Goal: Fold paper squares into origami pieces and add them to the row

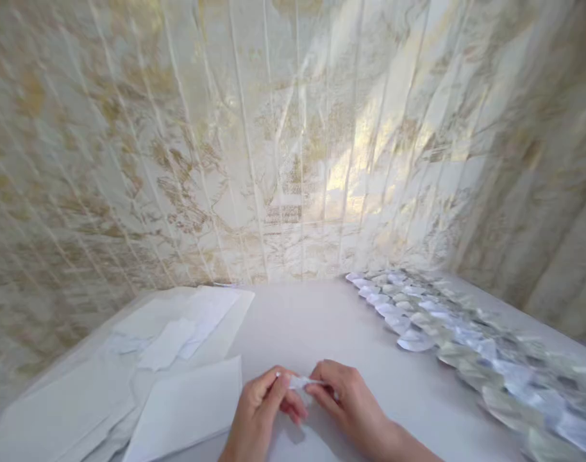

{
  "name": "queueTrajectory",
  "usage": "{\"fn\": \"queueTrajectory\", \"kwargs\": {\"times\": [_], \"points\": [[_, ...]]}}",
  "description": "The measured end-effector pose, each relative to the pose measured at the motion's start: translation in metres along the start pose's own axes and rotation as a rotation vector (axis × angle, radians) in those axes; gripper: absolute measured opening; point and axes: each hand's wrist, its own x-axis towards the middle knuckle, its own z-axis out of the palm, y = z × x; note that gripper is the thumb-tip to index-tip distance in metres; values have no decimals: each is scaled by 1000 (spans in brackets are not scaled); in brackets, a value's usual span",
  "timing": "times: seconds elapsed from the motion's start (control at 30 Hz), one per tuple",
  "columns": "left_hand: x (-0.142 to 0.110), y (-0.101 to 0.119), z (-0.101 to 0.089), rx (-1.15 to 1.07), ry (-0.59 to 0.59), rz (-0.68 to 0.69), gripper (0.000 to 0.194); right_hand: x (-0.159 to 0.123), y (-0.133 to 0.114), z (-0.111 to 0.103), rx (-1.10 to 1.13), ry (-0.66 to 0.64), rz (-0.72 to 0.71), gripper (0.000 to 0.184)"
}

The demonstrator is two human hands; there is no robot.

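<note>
Low in the head view, my left hand (264, 410) and my right hand (348, 401) meet over a white table (317, 321). Between their fingertips they pinch a small white piece of folded paper (302, 382). Both hands have their fingers closed on it, left from the left side and right from the right side. Most of the paper piece is hidden by the fingers.
Several white paper sheets (187, 404) lie on the table to the left, some overlapping. On the right, many small folded paper pieces (447, 327) lie in rows reaching to the table's right edge. A cream and gold patterned curtain (274, 141) hangs behind the table.
</note>
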Motion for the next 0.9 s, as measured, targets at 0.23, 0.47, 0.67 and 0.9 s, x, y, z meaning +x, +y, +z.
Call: {"fn": "queueTrajectory", "kwargs": {"times": [0.23,0.47,0.67,0.9], "points": [[-4,4,0,32,30,18,51,0,3,-9,-1,49,-45,45],[-6,5,0,258,61,90,40,-1,-4,-7,117,39,38,33],[-6,-1,2,486,14,135,31,-1,-1,-3,86,69,183,32],[-4,-11,-1,654,6,188,30,0,-2,0,16,39,199,39]]}}
